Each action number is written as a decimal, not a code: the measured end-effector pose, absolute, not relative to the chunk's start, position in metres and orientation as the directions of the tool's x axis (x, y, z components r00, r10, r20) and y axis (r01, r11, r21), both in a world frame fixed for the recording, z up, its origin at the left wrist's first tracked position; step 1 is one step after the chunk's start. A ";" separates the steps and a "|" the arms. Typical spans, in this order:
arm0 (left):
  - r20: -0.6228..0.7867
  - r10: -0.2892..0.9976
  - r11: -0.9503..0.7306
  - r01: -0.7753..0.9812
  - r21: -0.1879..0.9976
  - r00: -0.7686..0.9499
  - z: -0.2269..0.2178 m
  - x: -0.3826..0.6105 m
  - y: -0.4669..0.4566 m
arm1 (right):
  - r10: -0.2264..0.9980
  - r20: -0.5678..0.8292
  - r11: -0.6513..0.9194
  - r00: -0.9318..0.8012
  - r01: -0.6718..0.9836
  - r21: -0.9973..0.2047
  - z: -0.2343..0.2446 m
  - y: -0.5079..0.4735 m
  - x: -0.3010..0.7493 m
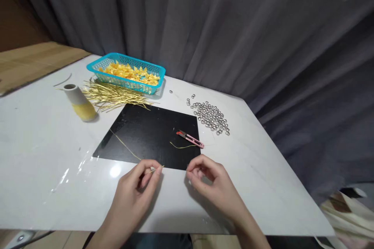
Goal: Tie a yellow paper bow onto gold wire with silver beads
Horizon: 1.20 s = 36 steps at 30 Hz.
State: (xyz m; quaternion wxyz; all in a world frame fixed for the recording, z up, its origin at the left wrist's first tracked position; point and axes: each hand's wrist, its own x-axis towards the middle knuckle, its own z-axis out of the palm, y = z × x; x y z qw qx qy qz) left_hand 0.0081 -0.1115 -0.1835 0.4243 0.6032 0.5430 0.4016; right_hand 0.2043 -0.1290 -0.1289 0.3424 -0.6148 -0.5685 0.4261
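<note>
The gold strand (126, 145) lies long and thin. Its axis runs diagonally from the far left, on the black mat (152, 124), down toward the near right, where it crosses the mat's near edge. Its near end pokes a little past the fingertips of the left hand (137, 186) and points right, toward the right hand (213, 183).

The left hand is closed in a pinch, with thumb and forefinger gripping the strand just short of that tip. The right hand sits beside it with a small gap between them. Its fingers are curled and its thumb and forefinger are drawn close together, but whether they hold anything cannot be told.

Both hands rest on the white tabletop (43, 144), just on the near side of the mat's front edge. Bare surface lies to the left and right of them, and the tabletop's near edge passes under the wrists.

On the mat's right part, beyond the right hand, lie pink snips (189, 139) and a short gold offcut (182, 147). Farther right is a pile of silver beads (212, 118), not far from the slanting right edge. At the back stands a teal basket (125, 72) of yellow pieces, with a bundle of gold strands (112, 95) in front of it. A white and yellow cone (78, 103) lies to the left.
</note>
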 end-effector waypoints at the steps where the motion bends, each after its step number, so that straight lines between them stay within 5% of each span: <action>1: 0.028 0.994 -0.061 0.321 0.945 0.106 -0.185 0.007 -0.111 | 0.996 -0.092 -0.094 0.022 0.325 -0.941 -0.134 -0.130 0.196; 5: 0.043 0.990 -0.086 0.329 0.940 0.135 -0.188 0.003 -0.111 | 0.993 -0.002 -0.009 0.116 0.063 -0.998 -0.156 -0.131 0.173; 9: 0.017 0.990 -0.064 0.338 0.939 0.141 -0.189 0.004 -0.113 | 0.991 -0.047 -0.047 0.129 -0.003 -0.999 -0.167 -0.126 0.168; 15: 0.155 0.984 -0.179 0.365 0.914 0.092 -0.171 -0.005 -0.094 | 0.992 -0.110 -0.124 0.068 0.255 -0.959 -0.151 -0.106 0.169; 21: 0.470 0.860 -0.366 0.401 0.840 -0.200 -0.104 -0.048 -0.023 | 0.993 0.025 0.080 -0.119 0.481 -0.873 -0.146 -0.032 0.165; 26: 0.645 0.750 -0.467 0.574 0.673 -0.146 -0.055 -0.076 0.023 | 0.984 0.096 0.166 -0.153 0.559 -0.812 -0.154 0.025 0.128; 28: 0.584 0.811 -0.459 0.653 0.602 0.032 -0.058 -0.080 0.033 | 0.978 0.073 0.178 -0.194 0.607 -0.774 -0.159 0.036 0.106; 31: 0.310 0.902 -0.424 0.752 0.505 0.300 -0.085 -0.083 0.046 | 0.973 0.036 0.186 -0.230 0.676 -0.713 -0.168 0.045 0.079; 36: -0.063 0.925 -0.324 0.867 0.379 0.374 -0.136 -0.087 0.065 | 0.974 0.030 0.192 -0.225 0.750 -0.633 -0.181 0.053 0.060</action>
